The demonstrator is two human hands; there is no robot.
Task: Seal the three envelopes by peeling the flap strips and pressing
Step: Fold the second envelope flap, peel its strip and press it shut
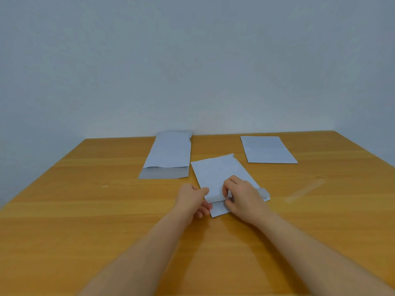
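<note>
A pale grey-blue wall (192,60) stands behind a wooden counter (85,210) whose far edge meets it. Three white envelopes lie on the counter. The middle envelope (218,174) lies nearest the person, turned at a slant, its flap end toward the camera. The left hand (192,199) pinches the near left corner of this envelope, thumb on top and fingers curled beneath the edge. The right hand (241,197) lies over the flap area, its grip closed with thumb and forefinger pinching a thin strip (215,199) at the fold line; a loose, pale end of strip (264,191) shows just past the right hand at the envelope's right edge.

The left envelope (168,154) lies farther back, long and upright in the view, its flap (164,173) open and flat toward the person. The right envelope (267,149) lies well apart from the others near the far edge, flat, with no flap showing. A translucent peeled strip (303,191) lies on the bare wood to the right of the hands.
</note>
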